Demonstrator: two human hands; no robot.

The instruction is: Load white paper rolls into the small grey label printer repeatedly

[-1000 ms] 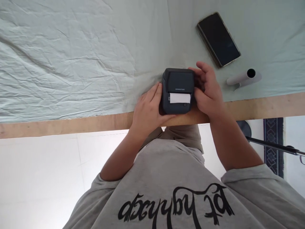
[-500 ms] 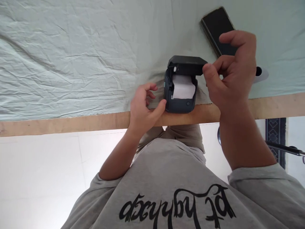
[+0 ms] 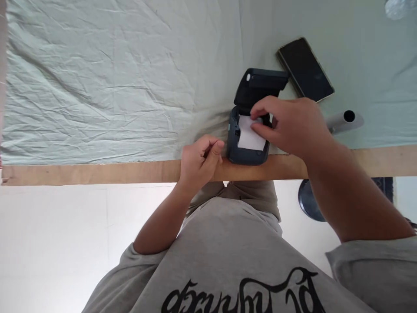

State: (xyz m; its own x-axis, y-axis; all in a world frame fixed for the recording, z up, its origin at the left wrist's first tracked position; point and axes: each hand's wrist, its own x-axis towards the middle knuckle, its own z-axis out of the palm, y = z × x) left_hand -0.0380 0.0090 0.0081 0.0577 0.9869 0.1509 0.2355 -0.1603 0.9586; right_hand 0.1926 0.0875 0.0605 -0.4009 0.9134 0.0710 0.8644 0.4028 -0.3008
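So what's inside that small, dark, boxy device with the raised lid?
White paper lies inside the dark device. The person's right hand hides part of that paper; anything beneath the paper is covered.

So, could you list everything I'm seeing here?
Table: one, light wood, across the middle
Cloth: one, pale green, covering table
Device: one, dark, at table edge
Lid: one, dark, raised on device
Paper: one piece, white, inside device
Phone: one, black, right of device
Tube: one, pale grey, nearer than phone
Unidentified item: one, transparent, top right corner
Floor: one, white, bottom left
Disc: one, black, below table
Rug: one, dark, far right
Shirt: one, grey, bottom
Trousers: one pair, brownish, above shirt
Forearms: two, bare, beside shirt
Left grip: one, bare, left of device
Right grip: one, bare, at paper
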